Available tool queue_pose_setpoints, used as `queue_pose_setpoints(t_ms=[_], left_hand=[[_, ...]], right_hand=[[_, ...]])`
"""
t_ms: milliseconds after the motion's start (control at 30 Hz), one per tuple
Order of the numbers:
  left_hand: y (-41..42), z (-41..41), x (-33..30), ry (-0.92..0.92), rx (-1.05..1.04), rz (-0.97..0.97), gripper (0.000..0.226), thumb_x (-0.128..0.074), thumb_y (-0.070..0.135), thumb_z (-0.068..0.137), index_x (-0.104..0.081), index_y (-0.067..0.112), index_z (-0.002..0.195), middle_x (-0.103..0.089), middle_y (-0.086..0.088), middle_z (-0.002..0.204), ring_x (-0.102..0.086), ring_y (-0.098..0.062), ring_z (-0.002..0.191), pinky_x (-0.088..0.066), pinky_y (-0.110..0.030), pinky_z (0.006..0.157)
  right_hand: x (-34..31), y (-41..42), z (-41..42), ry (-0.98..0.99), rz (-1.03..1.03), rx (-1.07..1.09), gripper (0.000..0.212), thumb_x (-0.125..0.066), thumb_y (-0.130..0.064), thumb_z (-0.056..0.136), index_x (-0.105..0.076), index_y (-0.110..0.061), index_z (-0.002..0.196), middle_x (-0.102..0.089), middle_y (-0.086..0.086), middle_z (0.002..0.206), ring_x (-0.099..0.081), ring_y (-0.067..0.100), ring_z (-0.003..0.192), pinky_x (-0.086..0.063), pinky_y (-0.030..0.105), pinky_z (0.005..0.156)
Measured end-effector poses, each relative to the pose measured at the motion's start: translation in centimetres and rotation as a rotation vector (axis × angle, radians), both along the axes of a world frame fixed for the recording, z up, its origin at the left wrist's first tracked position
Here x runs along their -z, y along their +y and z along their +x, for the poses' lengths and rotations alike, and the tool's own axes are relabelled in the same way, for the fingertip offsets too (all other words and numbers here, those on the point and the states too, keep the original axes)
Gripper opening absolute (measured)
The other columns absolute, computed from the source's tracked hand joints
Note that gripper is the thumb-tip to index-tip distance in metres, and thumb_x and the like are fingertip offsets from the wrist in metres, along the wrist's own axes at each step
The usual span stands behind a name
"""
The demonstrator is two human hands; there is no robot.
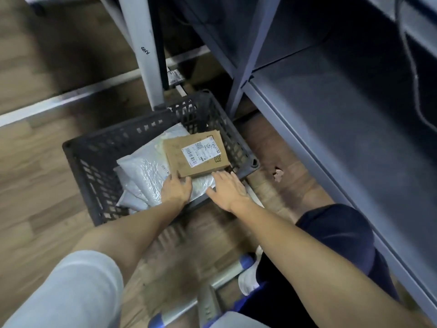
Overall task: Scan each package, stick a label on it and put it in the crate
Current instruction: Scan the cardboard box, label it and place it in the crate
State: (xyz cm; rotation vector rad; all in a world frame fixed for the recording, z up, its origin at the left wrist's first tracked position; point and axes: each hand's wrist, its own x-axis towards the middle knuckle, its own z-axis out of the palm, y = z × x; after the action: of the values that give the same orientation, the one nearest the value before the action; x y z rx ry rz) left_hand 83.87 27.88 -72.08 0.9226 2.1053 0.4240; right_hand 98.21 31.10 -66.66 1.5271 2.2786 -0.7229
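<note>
A dark slatted plastic crate (94, 162) stands on the wooden floor. Inside it lie several grey plastic mailer bags (142, 171), and a flat brown cardboard package (175, 159) with a white printed label (201, 150) lies on top of them. My left hand (176, 188) touches the near left corner of the cardboard package, fingers mostly straight. My right hand (227, 188) hovers over the crate's near right rim with fingers spread and relaxed, just short of the package's near edge, holding nothing.
A grey metal shelving unit (331, 110) rises close on the right, and a white post (144, 43) stands behind the crate. My knee in dark shorts (335, 233) and a white shoe (248, 278) are below right. Open wooden floor (35, 174) lies left.
</note>
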Motion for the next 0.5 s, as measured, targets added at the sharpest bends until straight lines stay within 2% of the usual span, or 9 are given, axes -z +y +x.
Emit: queue_pose_setpoints(t_ms=[67, 133, 200, 267, 333, 400, 500], left_hand=[[1.2, -0.3, 1.0, -0.156, -0.215, -0.001, 0.051, -0.041, 0.041, 0.091, -0.046, 0.008, 0.131, -0.058, -0.018, 0.124, -0.056, -0.040, 0.112, -0.043, -0.042, 0.097], [2.5, -0.7, 1.6, -0.268, -0.434, -0.062, 0.062, -0.046, 0.045, 0.092, -0.035, 0.004, 0.139, -0.055, -0.017, 0.130, -0.057, -0.041, 0.112, -0.045, -0.044, 0.097], [3.3, -1.2, 2.5, -0.355, -0.529, -0.126, 0.074, -0.053, 0.051, 0.088, -0.031, 0.002, 0.140, -0.053, -0.016, 0.129, -0.055, -0.042, 0.114, -0.047, -0.048, 0.090], [3.9, -2.3, 4.7, -0.397, -0.550, -0.159, 0.085, -0.063, 0.059, 0.070, -0.042, 0.003, 0.131, -0.056, -0.015, 0.127, -0.057, -0.040, 0.111, -0.050, -0.051, 0.087], [4.5, -3.5, 8.2, -0.401, -0.584, -0.195, 0.103, -0.065, 0.070, 0.045, -0.051, 0.004, 0.124, -0.059, -0.017, 0.124, -0.058, -0.039, 0.109, -0.049, -0.055, 0.090], [5.3, -4.9, 13.7, -0.402, -0.595, -0.228, 0.118, -0.067, 0.075, 0.029, -0.053, 0.006, 0.124, -0.060, -0.017, 0.122, -0.059, -0.039, 0.109, -0.046, -0.055, 0.094], [6.1, -6.3, 19.7, -0.393, -0.581, -0.281, 0.135, -0.070, 0.078, 0.001, -0.055, 0.011, 0.118, -0.064, -0.015, 0.114, -0.064, -0.039, 0.099, -0.050, -0.054, 0.088]], right_hand=[[0.2, -0.1, 0.0, 0.031, -0.014, 0.021, 0.056, -0.040, -0.035, 0.098, -0.033, -0.007, 0.145, -0.039, 0.008, 0.148, -0.029, 0.021, 0.139, -0.010, 0.032, 0.118], [0.1, -0.2, 0.0, 0.076, -0.027, 0.059, 0.055, -0.040, -0.033, 0.098, -0.032, -0.007, 0.146, -0.037, 0.008, 0.149, -0.028, 0.020, 0.139, -0.011, 0.032, 0.118], [0.0, -0.3, 0.1, 0.128, -0.027, 0.093, 0.053, -0.039, -0.029, 0.099, -0.032, -0.008, 0.147, -0.037, 0.007, 0.150, -0.029, 0.020, 0.138, -0.016, 0.031, 0.115], [0.2, -0.4, 0.1, 0.181, -0.024, 0.130, 0.053, -0.039, -0.028, 0.099, -0.031, -0.010, 0.148, -0.035, 0.005, 0.151, -0.028, 0.019, 0.139, -0.018, 0.030, 0.115], [0.5, -0.3, 0.1, 0.215, -0.024, 0.167, 0.053, -0.039, -0.028, 0.098, -0.032, -0.012, 0.148, -0.035, 0.004, 0.151, -0.027, 0.018, 0.140, -0.019, 0.030, 0.115], [0.8, -0.2, 0.2, 0.234, -0.017, 0.192, 0.052, -0.040, -0.027, 0.098, -0.033, -0.012, 0.147, -0.037, 0.004, 0.150, -0.028, 0.018, 0.140, -0.019, 0.029, 0.115], [0.8, 0.0, 0.4, 0.248, -0.006, 0.221, 0.051, -0.040, -0.027, 0.099, -0.034, -0.011, 0.146, -0.037, 0.005, 0.150, -0.027, 0.018, 0.140, -0.016, 0.028, 0.116]])
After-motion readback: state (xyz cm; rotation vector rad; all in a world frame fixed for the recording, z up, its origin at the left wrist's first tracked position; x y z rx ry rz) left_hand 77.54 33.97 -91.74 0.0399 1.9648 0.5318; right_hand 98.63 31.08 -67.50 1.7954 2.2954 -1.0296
